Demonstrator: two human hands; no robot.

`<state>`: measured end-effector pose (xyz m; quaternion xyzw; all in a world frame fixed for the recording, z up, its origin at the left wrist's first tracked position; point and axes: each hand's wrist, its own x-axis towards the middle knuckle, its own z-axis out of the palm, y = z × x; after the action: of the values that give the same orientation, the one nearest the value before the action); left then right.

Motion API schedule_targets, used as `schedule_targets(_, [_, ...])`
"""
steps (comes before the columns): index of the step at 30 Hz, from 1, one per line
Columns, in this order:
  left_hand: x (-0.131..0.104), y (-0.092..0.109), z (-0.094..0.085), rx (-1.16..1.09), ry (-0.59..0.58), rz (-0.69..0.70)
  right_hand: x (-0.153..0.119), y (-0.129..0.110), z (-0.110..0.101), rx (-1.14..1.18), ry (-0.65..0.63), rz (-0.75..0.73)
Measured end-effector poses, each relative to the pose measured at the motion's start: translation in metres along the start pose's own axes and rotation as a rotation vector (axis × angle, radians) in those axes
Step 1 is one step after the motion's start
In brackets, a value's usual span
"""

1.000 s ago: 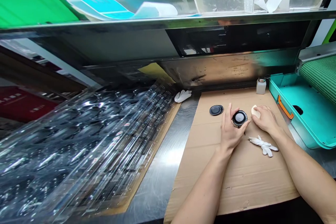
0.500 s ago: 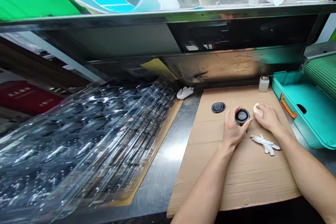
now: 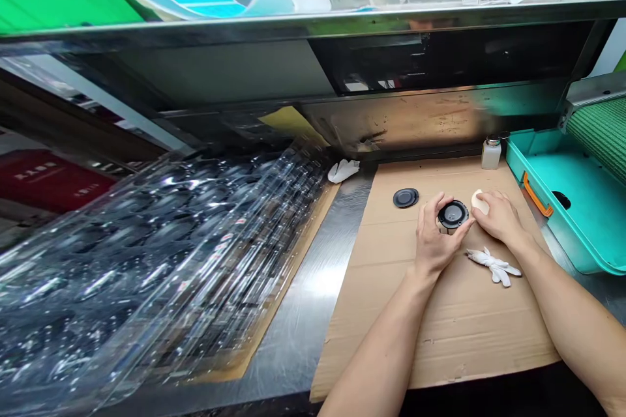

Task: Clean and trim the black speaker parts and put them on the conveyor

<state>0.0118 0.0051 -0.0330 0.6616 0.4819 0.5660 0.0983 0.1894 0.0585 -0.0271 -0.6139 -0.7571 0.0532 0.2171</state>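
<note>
Left of the grip, a black disc; beyond, a white bottle; nearer, a crumpled white cloth on cardboard. Between left hand's curved thumb and fingers, a round part, black-rimmed, grey-centred. In right hand's narrow pinch, a pale pad, partly covered; round part's underside hard to make out.
</note>
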Motion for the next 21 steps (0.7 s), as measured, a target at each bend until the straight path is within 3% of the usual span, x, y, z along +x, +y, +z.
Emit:
schedule_targets(3, [0.003, -0.016, 0.002, 0.179, -0.131, -0.173, 0.000, 0.001, 0.000, -0.008, -0.006, 0.005])
schedule_targets(6, [0.006, -0.032, -0.003, 0.355, -0.196, -0.208, 0.000, 0.000, -0.001, -0.008, -0.006, 0.011])
schedule_targets(8, [0.006, -0.037, -0.013, 0.328, -0.255, -0.198, 0.000, 0.000, -0.001, -0.001, 0.002, 0.021])
schedule_targets(11, [0.002, -0.034, -0.029, 0.181, -0.476, -0.152, -0.001, 0.000, -0.001, 0.008, 0.001, 0.012])
schedule_targets(13, [-0.001, -0.029, -0.035, 0.142, -0.546, -0.146, -0.001, 0.000, 0.000, 0.013, 0.004, 0.004])
schedule_targets(17, [0.012, -0.031, -0.045, 0.127, -0.440, -0.203, -0.002, 0.000, 0.002, 0.025, 0.015, 0.025])
schedule_targets(21, [0.056, -0.060, -0.069, 0.309, -0.337, -0.184, -0.002, 0.000, 0.007, 0.041, 0.005, 0.025])
